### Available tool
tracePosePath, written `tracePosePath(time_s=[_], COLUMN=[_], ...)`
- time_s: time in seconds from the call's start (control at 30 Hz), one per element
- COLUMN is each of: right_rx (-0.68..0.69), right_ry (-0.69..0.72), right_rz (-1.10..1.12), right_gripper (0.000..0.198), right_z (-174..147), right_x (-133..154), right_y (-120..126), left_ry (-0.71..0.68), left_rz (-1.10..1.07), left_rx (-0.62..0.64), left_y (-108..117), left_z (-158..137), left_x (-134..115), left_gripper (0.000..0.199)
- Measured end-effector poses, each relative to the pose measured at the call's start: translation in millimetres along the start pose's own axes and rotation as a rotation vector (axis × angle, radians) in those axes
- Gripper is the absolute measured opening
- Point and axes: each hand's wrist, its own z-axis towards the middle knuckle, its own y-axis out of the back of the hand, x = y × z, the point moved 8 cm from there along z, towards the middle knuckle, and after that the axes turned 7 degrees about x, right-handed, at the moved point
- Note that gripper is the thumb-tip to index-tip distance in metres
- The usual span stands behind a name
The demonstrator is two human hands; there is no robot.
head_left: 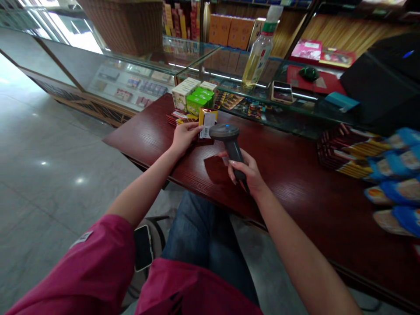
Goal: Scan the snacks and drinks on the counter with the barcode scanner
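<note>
Between the fingers of my left hand [184,138] is a small packet [208,124] in dark red and yellow, tilted up with its white barcode side showing. My right hand [248,169] is wrapped round the handle of a dark grey barcode scanner [226,132]. The scanner's head, with a small blue light on top, is close to the packet's barcode. Just behind my left hand lie more red and yellow packets [177,116], partly hidden. Beyond them stand green boxes [198,100] and white boxes [183,92].
On the right of the wooden desk [278,162] are stacked dark red and yellow packets [348,151] and several blue-and-tan packs [398,192]. A glass counter behind holds a tall bottle [259,57] and a phone [282,92]. Another phone [143,248] lies beside my leg.
</note>
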Motion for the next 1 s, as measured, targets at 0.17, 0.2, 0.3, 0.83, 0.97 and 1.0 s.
tracePosePath(time_s=[0.17, 0.2, 0.3, 0.83, 0.97, 1.0], right_rx=[0.002, 0.009, 0.007, -1.027, -1.136, -1.153], right_ry=[-0.001, 0.000, 0.017, 0.458, 0.475, 0.483], right_rz=[0.013, 0.016, 0.041, -0.308, -0.420, -0.424], right_gripper=[0.028, 0.028, 0.029, 0.061, 0.062, 0.062], right_z=[-1, -1, -2, -174, -214, -219], right_x=[-1, -1, 0, 66, 80, 80], right_y=[1, 0, 0, 170, 195, 198], left_ry=[0.000, 0.003, 0.029, -0.563, -0.852, -0.903], left_rz=[-0.008, 0.009, 0.053, 0.646, 0.949, 1.024], left_rx=[-0.015, -0.024, -0.065, 0.252, 0.517, 0.573], left_y=[1, 1, 4, -281, -389, -410], left_z=[-1, -1, -2, -18, -40, -46], left_x=[-2, -2, -4, -79, -102, -103], left_gripper=[0.021, 0.019, 0.017, 0.031, 0.040, 0.041])
